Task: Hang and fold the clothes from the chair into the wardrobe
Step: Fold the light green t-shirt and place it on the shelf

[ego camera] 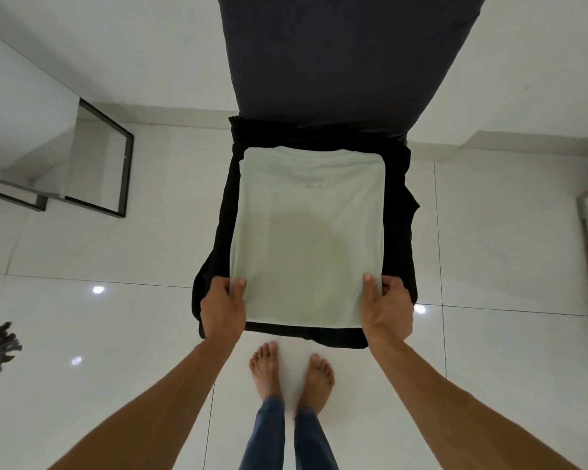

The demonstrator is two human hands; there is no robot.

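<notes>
- Left hand (223, 308) and right hand (387, 310) gripped the folded shirt (308, 239) atop the chair (347, 56), fingers probably underneath.
- Folding looked done; the next move called for lifting it flat.

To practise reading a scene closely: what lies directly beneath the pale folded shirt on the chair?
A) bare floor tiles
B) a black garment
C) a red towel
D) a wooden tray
B: a black garment shows round the edges of the pale folded shirt on the chair.
</notes>
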